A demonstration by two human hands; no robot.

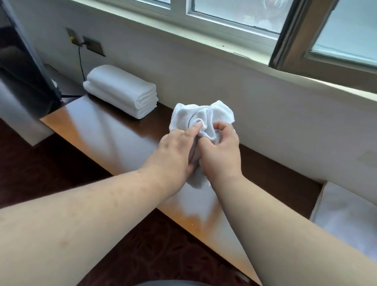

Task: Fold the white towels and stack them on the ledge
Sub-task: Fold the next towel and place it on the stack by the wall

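Above the wooden ledge [115,137], both the left hand [174,150] and right hand [221,152] clutch a bunched, unfolded white towel [201,115], while a folded stack [121,91] already sits farther left, so folding remains.

No text, label, brand or number can be read anywhere here.

Frosted window [236,1] above pale wall [260,109]; 2 wall sockets [85,42], dark patterned carpet [9,166], possibly a TV screen [14,50] at left.
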